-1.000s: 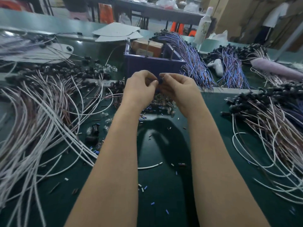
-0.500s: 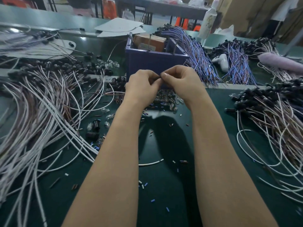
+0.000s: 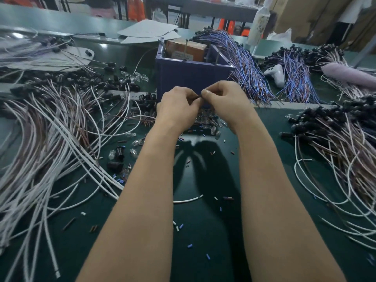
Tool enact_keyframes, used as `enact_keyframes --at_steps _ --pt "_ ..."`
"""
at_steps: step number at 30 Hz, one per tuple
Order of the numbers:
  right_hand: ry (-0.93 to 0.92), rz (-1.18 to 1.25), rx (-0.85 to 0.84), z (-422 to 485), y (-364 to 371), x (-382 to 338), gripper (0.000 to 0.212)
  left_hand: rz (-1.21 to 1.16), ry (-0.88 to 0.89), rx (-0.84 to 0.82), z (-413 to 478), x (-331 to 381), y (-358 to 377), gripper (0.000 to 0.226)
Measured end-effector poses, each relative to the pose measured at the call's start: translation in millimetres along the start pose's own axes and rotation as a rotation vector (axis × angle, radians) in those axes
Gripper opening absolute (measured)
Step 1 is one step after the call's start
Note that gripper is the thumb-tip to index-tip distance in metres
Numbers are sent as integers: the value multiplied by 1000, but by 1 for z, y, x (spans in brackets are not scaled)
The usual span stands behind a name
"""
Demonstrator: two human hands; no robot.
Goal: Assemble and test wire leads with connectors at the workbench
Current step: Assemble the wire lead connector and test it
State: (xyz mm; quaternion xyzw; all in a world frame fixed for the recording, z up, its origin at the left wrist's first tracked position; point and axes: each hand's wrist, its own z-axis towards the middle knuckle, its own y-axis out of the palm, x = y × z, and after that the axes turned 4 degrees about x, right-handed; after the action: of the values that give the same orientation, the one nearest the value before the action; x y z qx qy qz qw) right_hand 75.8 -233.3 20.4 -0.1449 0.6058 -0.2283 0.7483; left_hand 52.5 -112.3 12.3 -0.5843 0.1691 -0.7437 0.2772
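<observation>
My left hand (image 3: 179, 107) and my right hand (image 3: 225, 102) meet above the green bench, fingertips together. Between them they pinch a small dark wire lead (image 3: 197, 96); most of it is hidden by the fingers. A thin brown lead (image 3: 130, 118) runs leftward from under my left hand. Just behind and below the hands lies a heap of small clear bulbs (image 3: 211, 124). White and brown leads with black connectors (image 3: 61, 127) are spread over the left of the bench, and a similar pile (image 3: 341, 139) covers the right.
A purple bin (image 3: 193, 78) holding an orange box stands right behind my hands. Blue and purple wire bundles (image 3: 244, 66) lie to its right, beside a white controller (image 3: 274, 73). Cut insulation bits and a short white wire (image 3: 188, 199) litter the green mat (image 3: 203, 231).
Both hands have stayed together in front of the bin, with small finger movements at the pinch. The camera view has shifted slightly downward and right.
</observation>
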Motion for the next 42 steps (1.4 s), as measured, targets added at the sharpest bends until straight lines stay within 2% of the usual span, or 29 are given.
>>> enact_keyframes --at_steps 3,9,12,13,15,18,20,24,27,32,36,38,42 --pt "189 502 -126 -3 -4 7 19 -19 46 -60 -1 -1 -6 20" --pt "250 573 -165 1 2 15 24 111 -1 -141 2 1 -11 18" --pt "347 597 25 6 -17 30 27 117 8 -226 0 -4 -22 17" --pt "345 556 77 7 -21 33 27 93 14 -200 1 -6 -26 16" --pt "247 361 79 3 -18 34 22 -7 15 -75 2 -5 -26 14" --pt "121 0 -108 -3 -3 25 14 -65 41 11 3 3 -15 20" --pt "99 -136 -227 -6 -1 22 10 -65 56 32 3 2 -11 19" --pt "149 -428 -12 0 -7 33 21 -146 95 34 2 -1 -11 14" --pt "238 -558 -7 0 -3 40 28 -208 105 19 1 -4 -9 17" --pt "268 -445 55 -1 1 43 21 -329 99 24 1 -7 -11 29" --pt "167 -358 132 -2 -4 40 14 -371 97 24 1 -8 -10 32" --pt "84 -194 147 -2 -7 31 5 -363 99 30 2 -8 -10 32" --pt "-45 124 114 -3 -15 6 13 -321 94 45 3 -9 -11 22"
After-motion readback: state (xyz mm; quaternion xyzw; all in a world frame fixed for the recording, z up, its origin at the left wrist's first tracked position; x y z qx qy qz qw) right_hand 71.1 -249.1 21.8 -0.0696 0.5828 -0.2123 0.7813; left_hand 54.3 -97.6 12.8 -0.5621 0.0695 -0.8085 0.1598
